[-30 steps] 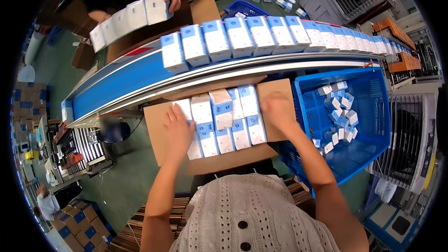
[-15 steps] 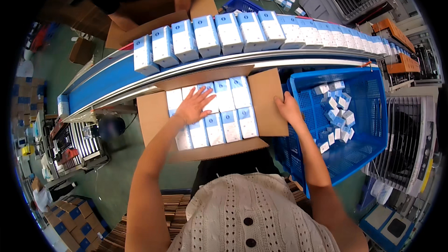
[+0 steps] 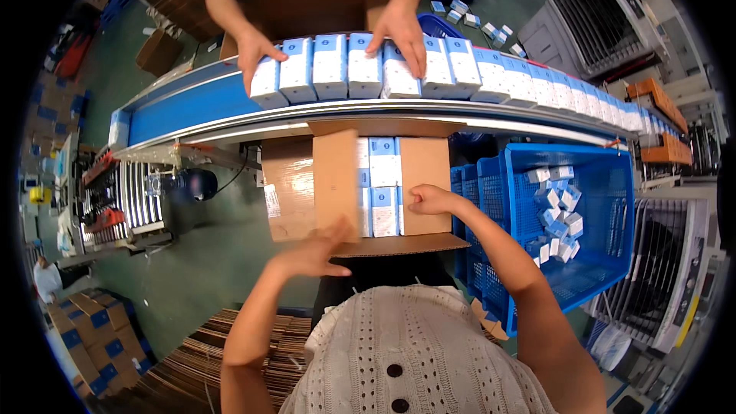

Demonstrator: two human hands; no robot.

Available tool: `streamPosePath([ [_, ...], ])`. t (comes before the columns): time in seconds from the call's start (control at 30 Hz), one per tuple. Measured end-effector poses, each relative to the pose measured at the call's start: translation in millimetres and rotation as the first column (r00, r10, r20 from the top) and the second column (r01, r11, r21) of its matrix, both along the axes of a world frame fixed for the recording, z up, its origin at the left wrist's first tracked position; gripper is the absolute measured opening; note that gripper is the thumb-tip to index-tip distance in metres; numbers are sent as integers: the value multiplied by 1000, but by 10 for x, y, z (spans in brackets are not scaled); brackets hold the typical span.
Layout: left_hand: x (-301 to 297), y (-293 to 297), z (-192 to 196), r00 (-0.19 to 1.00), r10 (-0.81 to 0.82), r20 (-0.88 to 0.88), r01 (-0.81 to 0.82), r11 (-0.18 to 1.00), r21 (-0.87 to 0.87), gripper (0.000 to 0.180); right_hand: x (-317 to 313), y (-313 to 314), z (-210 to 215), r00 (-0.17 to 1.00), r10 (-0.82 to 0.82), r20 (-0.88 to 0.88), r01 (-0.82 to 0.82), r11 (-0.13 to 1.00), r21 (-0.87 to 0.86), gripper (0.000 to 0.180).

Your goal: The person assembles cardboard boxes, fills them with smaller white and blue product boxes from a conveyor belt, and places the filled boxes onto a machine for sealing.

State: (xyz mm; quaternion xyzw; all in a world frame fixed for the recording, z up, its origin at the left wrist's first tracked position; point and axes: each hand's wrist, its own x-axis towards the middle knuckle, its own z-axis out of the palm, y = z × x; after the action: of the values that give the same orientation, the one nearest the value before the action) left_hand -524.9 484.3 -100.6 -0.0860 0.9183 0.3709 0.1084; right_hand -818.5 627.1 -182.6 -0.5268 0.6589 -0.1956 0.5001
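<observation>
1. Below the curved blue conveyor, right in front of the person, sits an open cardboard carton packed with small white-and-blue boxes standing in neat rows, so they fill the space tight

2. Only one view to go through, the head cam looking straight down. Left hand is at the near edge of the left flap, fingers loosely spread and flat, pushing rather than gripping; that flap is already folded over the contents and hides the left rows

3. Right hand is curled into a loose fist resting on the right flap, knuckles pressing it down. Nothing actually clasped in either hand as far as I can see

4. My read: flaps are held flat like that so they stay down over the boxes, since cardboard springs back up

5. Carton looks plain brown, glossy tape patch on the left outer flap, a strip of boxes showing in the gap between the two flaps

6. Across the belt another person's hands rest on a long row of the same boxes

7. Right of the carton there's a blue plastic crate with loose boxes jumbled inside, and flattened cardboard stacked lower left
</observation>
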Motion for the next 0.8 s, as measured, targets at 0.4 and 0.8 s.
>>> streamPosePath([
  [0.4, -167, 573, -1247, 398, 914, -81, -739, 372, 562, 80, -609, -254, 561, 687, -434, -582, 459, 881, -116, 42],
  [0.8, -116, 353, -1172, 194, 975, -106, -981, 191, -37, 60, 505, 47, 306, 592, -589, -550, 306, 795, -523, 19],
])
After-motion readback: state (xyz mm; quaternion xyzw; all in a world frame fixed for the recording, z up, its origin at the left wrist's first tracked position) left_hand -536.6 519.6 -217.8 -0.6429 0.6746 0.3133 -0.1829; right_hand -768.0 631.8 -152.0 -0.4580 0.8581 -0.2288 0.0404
